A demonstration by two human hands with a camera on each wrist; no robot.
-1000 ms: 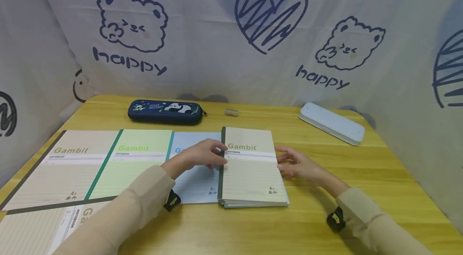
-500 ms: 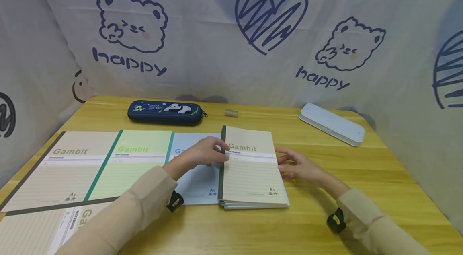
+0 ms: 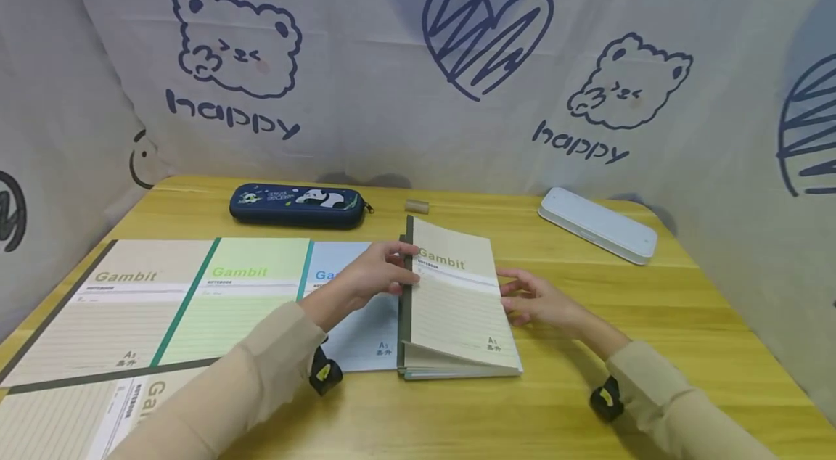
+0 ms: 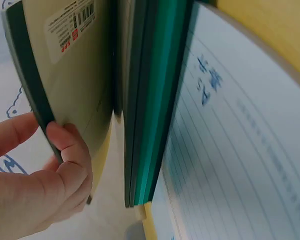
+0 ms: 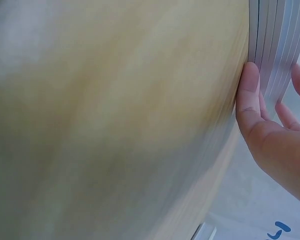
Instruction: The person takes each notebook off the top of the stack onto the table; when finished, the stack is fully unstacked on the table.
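My left hand [image 3: 372,273] pinches the dark spine of the beige notebook [image 3: 453,315] on top of a stack. That spine side is raised; the left wrist view shows a barcode label [image 4: 70,27] on its back cover. Below it lie the stacked notebooks [image 4: 157,110] with dark and green spines, apart from the raised spine. My right hand [image 3: 542,302] rests its fingertips against the stack's right edge, fingers loosely bent; the right wrist view shows them at the page edges [image 5: 275,40]. A blue notebook [image 3: 355,344] lies left of the stack, partly under my left hand.
A green notebook [image 3: 255,329] and a beige notebook [image 3: 140,322] lie farther left, with another beige notebook [image 3: 59,416] turned sideways in front. Behind are a navy panda pencil case [image 3: 294,206], a small brown block [image 3: 416,207] and a white case [image 3: 597,224].
The top notebook's spine side has risen off the stack and tilted to the right, pinched in my left hand, which has shifted slightly right. My right hand has stayed at the edge.
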